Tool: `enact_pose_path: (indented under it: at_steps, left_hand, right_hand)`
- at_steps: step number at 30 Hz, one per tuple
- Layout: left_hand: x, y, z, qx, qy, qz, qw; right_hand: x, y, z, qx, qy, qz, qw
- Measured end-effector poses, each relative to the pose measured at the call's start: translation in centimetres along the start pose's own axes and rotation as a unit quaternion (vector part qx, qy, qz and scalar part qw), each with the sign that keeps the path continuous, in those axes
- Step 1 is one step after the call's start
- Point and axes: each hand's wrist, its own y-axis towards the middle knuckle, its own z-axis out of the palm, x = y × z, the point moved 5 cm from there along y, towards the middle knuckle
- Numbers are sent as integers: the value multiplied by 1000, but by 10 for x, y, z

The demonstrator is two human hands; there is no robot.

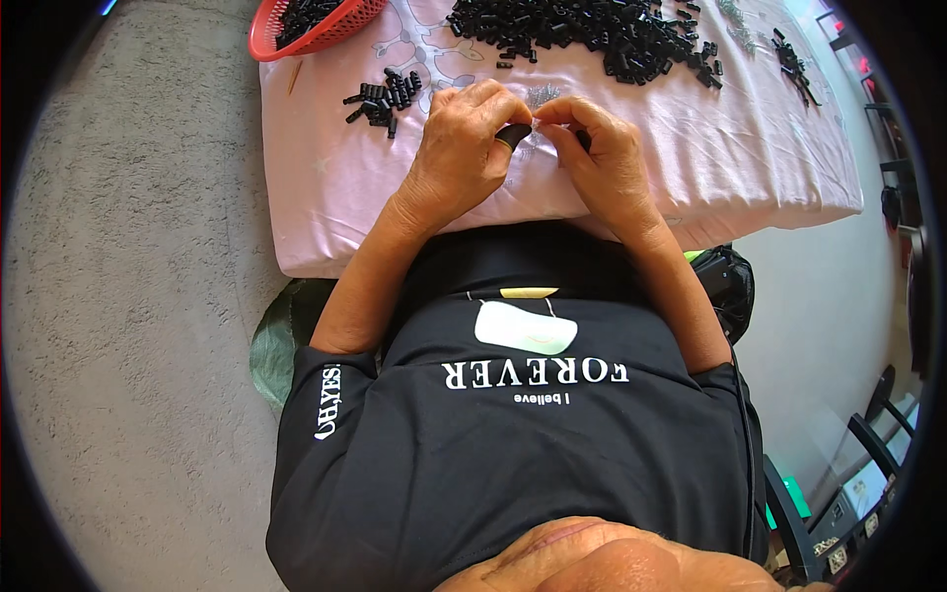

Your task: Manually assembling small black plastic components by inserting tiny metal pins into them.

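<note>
Both hands meet over the pink cloth, fingertips almost touching. My left hand [462,148] is closed in a pinch, with a black cover or piece with a yellowish edge [513,135] at its thumb. My right hand [609,158] also pinches, and a dark bit [583,140] shows between its fingers. Whatever lies between the fingertips is too small to name. Just beyond them sits a small heap of fine silvery metal parts [542,96]. A loose group of short black ribbed plastic pieces [387,99] lies left of my left hand.
A large heap of similar black pieces [602,35] spreads across the far side of the cloth-covered table [750,178]. A red plastic basket [340,30] at the far left holds more. More silvery parts [732,20] and a dark cluster [792,64] lie at the right.
</note>
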Motion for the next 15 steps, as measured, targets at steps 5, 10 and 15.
enact_pose_path:
  at_steps: [5, 10, 15]
  left_hand:
    - [7, -3, -2, -9, 32, -7, 999]
    - [7, -5, 0, -5, 25, -20, 999]
    - [4, -5, 7, 1, 34, -22, 999]
  right_hand:
    - [-2, 0, 0, -12, -6, 0, 1000]
    - [-4, -1, -3, -39, 10, 3, 999]
    - [-4, -11, -13, -67, 25, 11, 997]
